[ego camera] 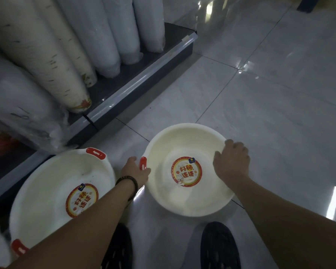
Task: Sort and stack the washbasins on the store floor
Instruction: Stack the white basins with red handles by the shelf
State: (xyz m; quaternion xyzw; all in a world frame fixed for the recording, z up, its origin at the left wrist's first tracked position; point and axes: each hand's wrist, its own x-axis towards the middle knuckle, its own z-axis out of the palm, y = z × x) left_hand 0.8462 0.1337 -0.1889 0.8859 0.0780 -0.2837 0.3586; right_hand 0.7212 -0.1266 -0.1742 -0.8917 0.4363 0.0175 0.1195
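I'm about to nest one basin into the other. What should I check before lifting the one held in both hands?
1. The left hand grips the red handle of the right basin: ok.
2. The right hand holds the opposite rim: ok.
3. The left basin sits upright, open side up: ok.
4. Both basins same size: cannot tell.
5. The right basin clear of the floor: cannot tell.

Shows left washbasin (46, 195) upright on the floor (260, 113) beside the shelf base (124, 78): white, round, red handles, red-and-yellow sticker inside. Shows right washbasin (182, 200) just beside it, alike, mouth up.
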